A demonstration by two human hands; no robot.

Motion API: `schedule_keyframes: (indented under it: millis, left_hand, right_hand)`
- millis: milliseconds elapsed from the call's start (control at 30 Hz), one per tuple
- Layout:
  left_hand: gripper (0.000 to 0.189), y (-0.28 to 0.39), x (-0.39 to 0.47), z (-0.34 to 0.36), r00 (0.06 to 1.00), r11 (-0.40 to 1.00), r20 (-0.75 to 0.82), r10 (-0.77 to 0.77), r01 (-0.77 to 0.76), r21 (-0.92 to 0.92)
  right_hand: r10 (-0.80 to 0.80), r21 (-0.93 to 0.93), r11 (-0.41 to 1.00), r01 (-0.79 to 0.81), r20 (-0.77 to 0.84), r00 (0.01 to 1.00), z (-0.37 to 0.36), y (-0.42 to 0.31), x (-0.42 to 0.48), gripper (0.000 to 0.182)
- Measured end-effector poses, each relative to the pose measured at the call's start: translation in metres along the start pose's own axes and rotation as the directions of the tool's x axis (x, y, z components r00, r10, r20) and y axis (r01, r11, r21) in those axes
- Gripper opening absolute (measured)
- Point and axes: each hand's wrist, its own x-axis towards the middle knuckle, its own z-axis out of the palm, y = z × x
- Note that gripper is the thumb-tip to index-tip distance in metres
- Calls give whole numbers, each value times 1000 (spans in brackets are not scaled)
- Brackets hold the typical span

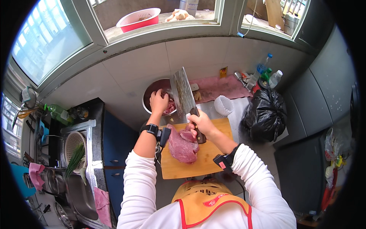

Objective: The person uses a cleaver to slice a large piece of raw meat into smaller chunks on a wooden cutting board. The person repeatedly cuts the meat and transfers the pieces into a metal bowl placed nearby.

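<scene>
My right hand point(203, 124) grips the dark wooden handle of a broad cleaver point(184, 93), its blade pointing up and away from me. Below that hand, a large piece of raw meat point(183, 147) lies on a wooden cutting board point(213, 163). My left hand point(159, 101) reaches into a round metal bowl point(145, 94), fingers curled down over cut raw meat point(171, 106). Whether its fingers hold any of the meat is hidden. The blade stands just right of the bowl and covers part of its rim from view.
On the right stand a tied black plastic bag point(264, 114) and several bottles point(275, 78). A white foam net point(223, 105) sits behind the board, near a pink cloth point(220, 88). At left, a colander point(71, 146) with green stalks rests by the sink point(81, 197).
</scene>
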Motion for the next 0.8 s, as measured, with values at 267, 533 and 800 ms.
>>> schedule_keyframes:
  millis: [267, 533, 800]
  left_hand:
    - [24, 51, -59, -49, 829, 940, 475, 295, -161, -302]
    - [33, 67, -117, -39, 500, 897, 782, 371, -412, -161]
    - [27, 103, -99, -72, 608, 861, 779, 152, 306, -407]
  right_hand:
    - [-35, -141, 990, 23, -87, 996, -76, 3, -73, 20]
    - [-6, -206, 978, -34, -193, 981, -133, 45, -158, 15]
    - [-45, -190, 982, 1, -226, 973, -166, 62, -202, 15]
